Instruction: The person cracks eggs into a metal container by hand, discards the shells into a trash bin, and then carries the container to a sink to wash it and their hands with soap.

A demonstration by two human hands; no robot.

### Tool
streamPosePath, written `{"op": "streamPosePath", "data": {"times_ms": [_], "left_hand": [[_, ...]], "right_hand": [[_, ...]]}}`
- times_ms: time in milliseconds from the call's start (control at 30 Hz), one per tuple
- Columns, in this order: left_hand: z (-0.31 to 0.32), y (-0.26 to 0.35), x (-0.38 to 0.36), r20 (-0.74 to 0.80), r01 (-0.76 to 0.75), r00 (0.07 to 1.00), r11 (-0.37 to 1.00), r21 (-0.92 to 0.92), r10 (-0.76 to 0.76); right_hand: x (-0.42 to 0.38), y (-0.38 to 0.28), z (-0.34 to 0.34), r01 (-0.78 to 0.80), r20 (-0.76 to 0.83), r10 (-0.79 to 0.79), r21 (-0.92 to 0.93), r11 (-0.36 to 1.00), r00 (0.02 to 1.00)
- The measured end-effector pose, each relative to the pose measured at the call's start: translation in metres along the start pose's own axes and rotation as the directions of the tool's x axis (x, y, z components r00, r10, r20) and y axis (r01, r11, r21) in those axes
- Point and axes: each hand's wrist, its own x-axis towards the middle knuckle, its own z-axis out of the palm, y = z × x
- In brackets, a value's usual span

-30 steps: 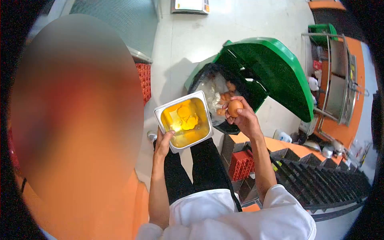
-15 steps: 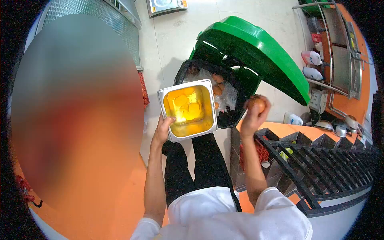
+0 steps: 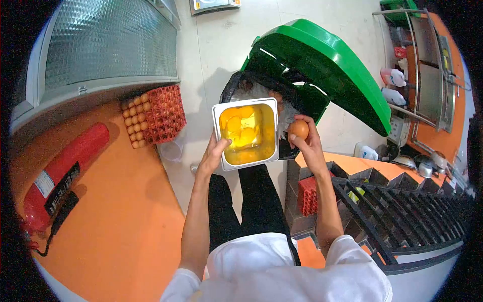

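Observation:
My left hand [image 3: 214,156] grips the left side of a square steel container [image 3: 275,111], its thumb over the rim. Several yellow yolks [image 3: 246,135] lie in clear liquid inside. To the right of the container, my right hand [image 3: 310,144] holds a brown egg [image 3: 298,129] between thumb and fingers. Behind and below both hands stands an open bin with a black bag [image 3: 230,85], which has clear plastic and brown eggshells in it. The bin's green lid [image 3: 332,55] is swung open towards the right.
Red egg trays [image 3: 168,113] with brown eggs [image 3: 136,121] stand at the left, near a red fire extinguisher [image 3: 65,176] on the orange floor. Black railing [image 3: 402,216] and steps are at the right. A scale [image 3: 214,5] sits at the top.
My right hand has moved left with the egg, nearer the container. The container has shifted slightly right and up. The blurred patch at the left is gone, showing the trays and extinguisher.

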Motion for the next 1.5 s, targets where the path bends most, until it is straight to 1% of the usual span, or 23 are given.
{"op": "streamPosePath", "data": {"times_ms": [33, 67, 133, 167, 233, 267, 333, 433, 533, 600, 700, 800, 867, 1000, 1033, 1167, 1233, 1267, 1367, 1400, 1433, 1467, 1500], "left_hand": [[0.005, 0.001, 0.0, -0.007, -0.036, 0.999, 0.997, 0.061, 0.037], [0.01, 0.002, 0.001, -0.013, -0.035, 0.999, 0.998, 0.048, 0.036], [0.024, 0.009, 0.002, -0.01, -0.09, 0.996, 0.993, 0.081, 0.091], [0.029, 0.013, 0.005, 0.003, -0.144, 0.99, 0.983, 0.112, 0.144], [0.035, 0.006, 0.008, -0.003, -0.125, 0.992, 0.984, 0.127, 0.126], [0.037, 0.003, 0.01, 0.001, -0.106, 0.994, 0.982, 0.157, 0.107], [0.044, 0.007, 0.009, 0.01, -0.088, 0.996, 0.986, 0.141, 0.087], [0.05, -0.002, 0.016, 0.046, -0.24, 0.971, 0.962, 0.133, 0.236], [0.052, -0.001, 0.016, 0.043, -0.219, 0.976, 0.954, 0.205, 0.215], [0.051, 0.0, 0.015, 0.053, -0.211, 0.977, 0.961, 0.181, 0.205], [0.05, -0.005, 0.016, 0.025, -0.222, 0.975, 0.95, 0.22, 0.222], [0.048, -0.012, 0.018, -0.007, -0.217, 0.975, 0.954, 0.204, 0.224], [0.045, -0.022, 0.02, -0.015, -0.284, 0.956, 0.937, 0.204, 0.293], [0.047, -0.018, 0.018, -0.028, -0.286, 0.955, 0.939, 0.19, 0.296], [0.048, -0.017, 0.018, -0.041, -0.298, 0.95, 0.937, 0.185, 0.31], [0.048, -0.017, 0.017, -0.076, -0.321, 0.938, 0.932, 0.169, 0.337], [0.046, -0.02, 0.018, -0.084, -0.33, 0.933, 0.926, 0.183, 0.349], [0.046, -0.022, 0.018, -0.089, -0.338, 0.929, 0.92, 0.199, 0.36], [0.047, -0.026, 0.017, -0.122, -0.409, 0.887, 0.88, 0.244, 0.446], [0.041, -0.031, 0.017, -0.133, -0.405, 0.885, 0.88, 0.25, 0.445], [0.039, -0.037, 0.014, -0.122, -0.352, 0.919, 0.92, 0.173, 0.375], [0.039, -0.041, 0.013, -0.116, -0.336, 0.93, 0.934, 0.12, 0.35], [0.04, -0.043, 0.012, -0.111, -0.318, 0.94, 0.946, 0.066, 0.324]], "right_hand": [[-0.003, -0.004, -0.006, -0.088, 0.068, 0.088, 0.004, 0.996, 0.994], [-0.005, -0.006, -0.004, -0.093, 0.076, 0.093, -0.007, 0.996, 0.993], [-0.007, -0.009, 0.002, 0.048, 0.053, -0.039, -0.183, 0.982, 0.998], [-0.008, -0.009, 0.004, 0.046, 0.065, -0.034, -0.193, 0.98, 0.997], [-0.009, -0.011, 0.008, 0.071, 0.073, -0.05, -0.327, 0.942, 0.996], [-0.009, -0.013, 0.012, 0.069, 0.086, -0.043, -0.333, 0.94, 0.995], [-0.011, -0.021, 0.021, 0.095, 0.095, -0.053, -0.521, 0.848, 0.994], [-0.012, -0.021, 0.031, 0.085, 0.102, -0.036, -0.533, 0.842, 0.994], [-0.014, -0.021, 0.037, 0.085, 0.077, -0.05, -0.564, 0.822, 0.996], [-0.017, -0.023, 0.04, 0.088, 0.059, -0.066, -0.586, 0.806, 0.996], [-0.024, -0.029, 0.042, 0.101, 0.018, -0.117, -0.649, 0.754, 0.993], [-0.031, -0.037, 0.043, 0.038, -0.036, -0.089, -0.695, 0.718, 0.995], [-0.038, -0.044, 0.044, 0.122, -0.045, -0.218, -0.712, 0.692, 0.975], [-0.048, -0.07, 0.055, 0.042, -0.106, -0.172, -0.726, 0.686, 0.979], [-0.051, -0.078, 0.059, -0.015, -0.136, -0.121, -0.723, 0.691, 0.983], [-0.057, -0.089, 0.069, -0.006, -0.148, -0.162, -0.755, 0.655, 0.976], [-0.055, -0.08, 0.072, -0.001, -0.178, -0.184, -0.723, 0.691, 0.967], [-0.048, -0.074, 0.074, -0.071, -0.168, -0.08, -0.737, 0.672, 0.983], [-0.04, -0.046, 0.072, -0.018, -0.127, -0.103, -0.709, 0.705, 0.987], [-0.039, -0.042, 0.074, -0.013, -0.172, -0.079, -0.474, 0.881, 0.982], [-0.042, -0.037, 0.073, -0.01, -0.218, -0.034, -0.201, 0.979, 0.975], [-0.042, -0.027, 0.063, -0.014, -0.223, -0.033, -0.204, 0.979, 0.974], [-0.037, -0.016, 0.047, -0.224, -0.052, 0.247, 0.272, 0.936, 0.968]]}}
